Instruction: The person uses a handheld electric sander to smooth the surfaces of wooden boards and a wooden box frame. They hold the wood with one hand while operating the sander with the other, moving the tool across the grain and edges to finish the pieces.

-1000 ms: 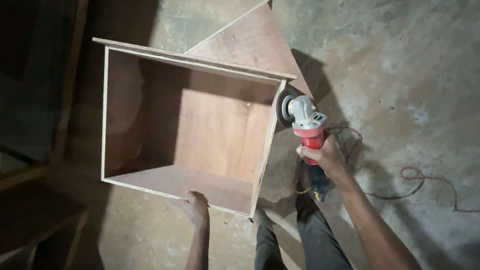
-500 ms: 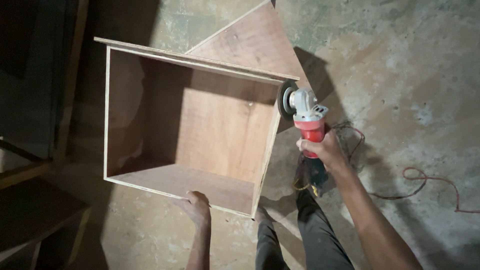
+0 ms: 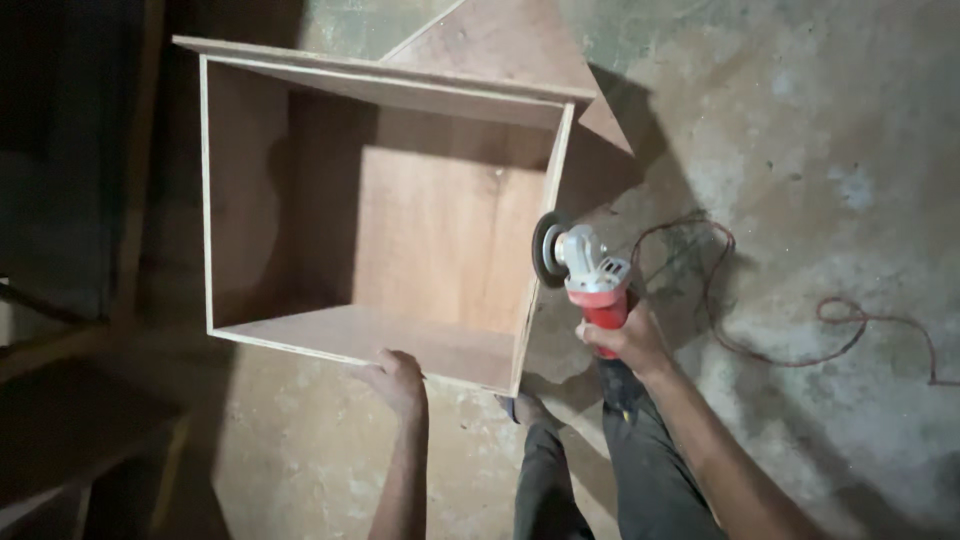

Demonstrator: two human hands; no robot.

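Note:
An open plywood box (image 3: 250, 190) stands on the concrete floor, its opening facing up at me. My left hand (image 3: 396, 382) grips the box's near edge. My right hand (image 3: 622, 338) is closed around the body of a red and grey angle grinder (image 3: 588, 274). The grinder's dark disc (image 3: 547, 250) lies against the top edge of the box's right wall, about midway along it. My legs in dark trousers (image 3: 580, 470) stand just below the box's near right corner.
A flat plywood sheet (image 3: 500, 45) lies on the floor behind the box. A red power cord (image 3: 800, 345) loops over the concrete at the right. Dark wooden furniture (image 3: 70, 400) fills the left side.
My right hand has drawn the grinder along the box's right edge from the far corner toward me. The left hand stays on the near edge. The view has shifted slightly.

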